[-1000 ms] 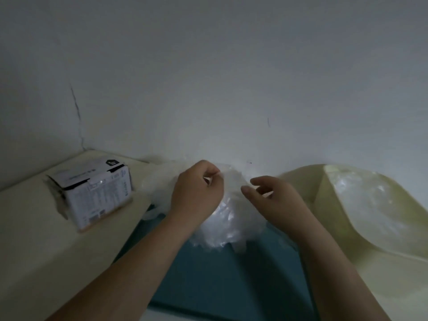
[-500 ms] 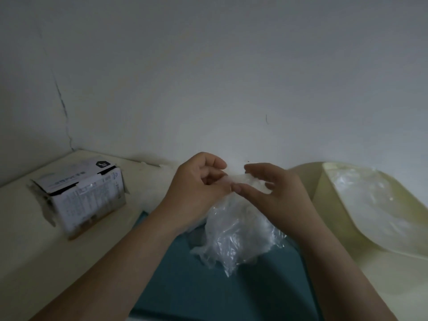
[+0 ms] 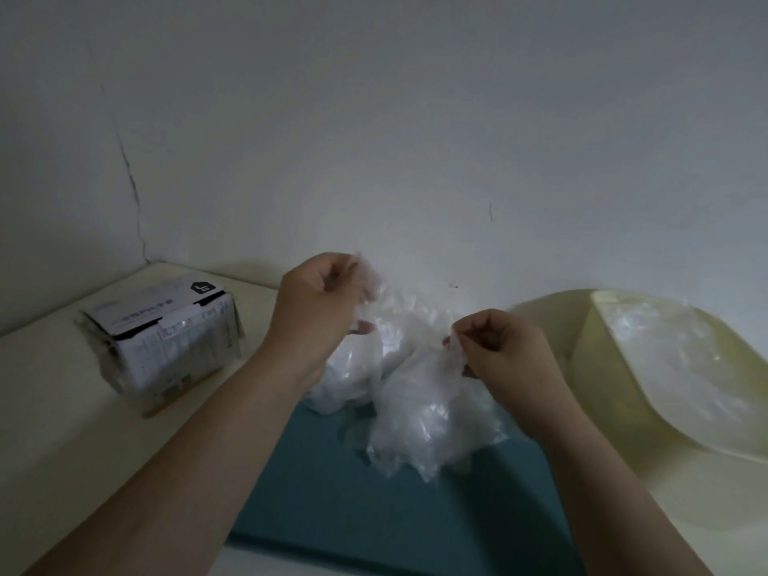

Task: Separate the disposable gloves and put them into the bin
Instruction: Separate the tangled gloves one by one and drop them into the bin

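Both hands are up over the far edge of the teal mat (image 3: 353, 513), pulling a wad of thin, clear, crinkly plastic disposable gloves (image 3: 399, 326) apart.

The left hand (image 3: 320, 303) is the higher one. Its fingers are curled tight round the wad's top corner, and the rest sags below it onto the mat's far edge. The right hand (image 3: 505, 351) sits lower and to the right. Thumb & fingertips pinch the top of a hanging bunch (image 3: 428, 421), other fingers curled in. That bunch dangles straight down, long axis approx. vertical, its bottom fringe brushing or just over the mat; can't tell which.

What matters next: the pale yellow plastic bin (image 3: 596, 347) stands near the right side of the right hand, w/ nothing btwn them, so that hand is much the nearer one. I'd guess a short swing rightward drops the bunch in. Clear film (image 3: 673, 359) already lies in the bin; gloves or a liner, can't tell.

Half a sec ago the two hands met fingertip to fingertip on top of one single clump. Now they're apart, left risen, right dropped, & the clump is stretched into two lobes, film maybe still bridging them.

A white printed cardboard box (image 3: 166, 342) sits toward the back left corner of the cream tabletop (image 3: 62, 409).
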Motion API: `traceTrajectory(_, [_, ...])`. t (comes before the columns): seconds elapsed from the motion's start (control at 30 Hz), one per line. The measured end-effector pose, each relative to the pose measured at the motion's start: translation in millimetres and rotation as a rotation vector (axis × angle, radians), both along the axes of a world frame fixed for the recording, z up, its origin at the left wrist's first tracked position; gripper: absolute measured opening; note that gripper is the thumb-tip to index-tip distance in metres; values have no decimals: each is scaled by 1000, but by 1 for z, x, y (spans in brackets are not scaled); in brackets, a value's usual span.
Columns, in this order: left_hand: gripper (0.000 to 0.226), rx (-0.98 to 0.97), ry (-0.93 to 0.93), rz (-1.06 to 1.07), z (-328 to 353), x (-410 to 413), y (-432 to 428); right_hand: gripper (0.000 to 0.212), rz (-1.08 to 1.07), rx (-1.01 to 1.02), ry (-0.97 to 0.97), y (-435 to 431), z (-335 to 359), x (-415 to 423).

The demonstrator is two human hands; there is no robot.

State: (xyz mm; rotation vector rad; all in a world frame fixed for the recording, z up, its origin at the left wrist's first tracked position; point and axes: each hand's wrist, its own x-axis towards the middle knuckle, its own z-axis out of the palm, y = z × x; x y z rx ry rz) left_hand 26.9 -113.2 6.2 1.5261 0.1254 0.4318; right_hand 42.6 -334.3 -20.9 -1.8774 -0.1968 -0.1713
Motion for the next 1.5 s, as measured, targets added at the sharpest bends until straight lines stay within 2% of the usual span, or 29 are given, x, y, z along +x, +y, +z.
traceTrajectory(0.07, [14, -40, -42, 46, 10, -4, 3, 13, 29, -209, -42, 0, -10, 5])
traceTrajectory(0.13, [12, -122, -83, 41, 20, -8, 6, 30, 101, -427, -63, 2, -16, 4])
traceTrajectory(0.2, [8, -171, -100, -33, 29, -12, 9, 45, 150, -564, -65, 3, -15, 2])
traceTrajectory(0.27, [7, -201, -81, -147, 35, -17, 8, 48, 123, -524, -81, -1, -7, 3])
traceTrajectory(0.37, [6, -276, -58, -290, 40, -25, 9, 42, -80, -194, -161, -14, 16, 0])
traceTrajectory(0.43, [12, -162, 19, -379, 39, -29, 8, 31, -160, 58, -145, -21, 35, -10])
traceTrajectory(0.5, [21, 5, 120, -440, 33, -33, 1, 26, -67, 199, -57, -26, 52, -26])
traceTrajectory(0.53, [24, 41, 151, -460, 30, -33, -4, 33, 27, 206, 6, -26, 60, -33])
traceTrajectory(0.6, [27, 31, 185, -477, 21, -32, -17, 44, 201, 108, 101, -24, 67, -43])
traceTrajectory(0.73, [25, -19, 258, -544, 10, -26, -24, 30, 368, -139, 129, -13, 63, -46])
traceTrajectory(0.83, [28, 9, 285, -593, 7, -23, -16, 6, 320, -217, 82, -14, 59, -42])
traceTrajectory(0.97, [26, 53, 249, -516, 9, -19, -6, 23, 149, -171, 130, -23, 53, -32])
traceTrajectory(1.07, [13, 59, 140, -367, 7, -13, -3, 30, -5, -165, 44, -28, 48, -23])
traceTrajectory(1.1, [11, 138, 94, -310, 4, -12, -5, 31, -30, -155, 26, -28, 46, -21])
traceTrajectory(1.17, [20, 480, 30, -283, -9, -11, -15, 29, -22, -171, 23, -27, 44, -19])
traceTrajectory(1.23, [31, 856, 46, -372, -29, -12, -28, 25, 38, -207, 53, -25, 41, -19])
traceTrajectory(1.27, [26, 947, 62, -415, -39, -10, -32, 22, 72, -209, 67, -25, 39, -18])
traceTrajectory(1.33, [12, 950, 73, -444, -50, -7, -34, 15, 130, -233, 74, -27, 36, -18])
traceTrajectory(1.5, [14, 762, 22, -294, -44, 0, -26, 20, 293, -319, 43, -33, 35, -17])
